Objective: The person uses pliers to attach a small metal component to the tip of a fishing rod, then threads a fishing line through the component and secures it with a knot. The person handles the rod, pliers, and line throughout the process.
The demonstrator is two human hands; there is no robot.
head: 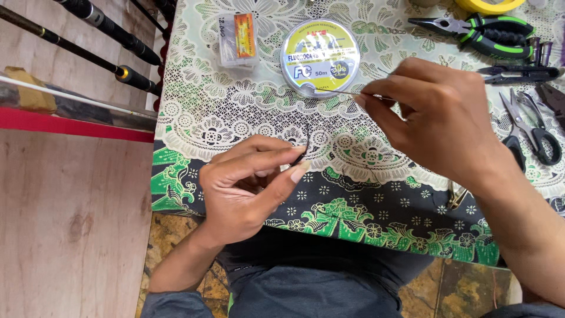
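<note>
My left hand [247, 182] pinches a small dark curved hook [306, 143] between thumb and forefinger, over the lace-covered table edge. My right hand [438, 118] is raised above the table and pinches a thin clear line [341, 92] that runs left toward a round spool of fishing line [319, 57]. The spool lies flat on the white lace cloth [206, 106], just beyond both hands. The line's path between my two hands is too fine to follow.
Green-handled pliers [488, 34], black snips [518, 72] and scissors [532, 126] lie at the right. A small clear packet [238, 40] sits left of the spool. Fishing rods [106, 35] lean at the upper left. A roll of yellow tape [491, 6] is at the top.
</note>
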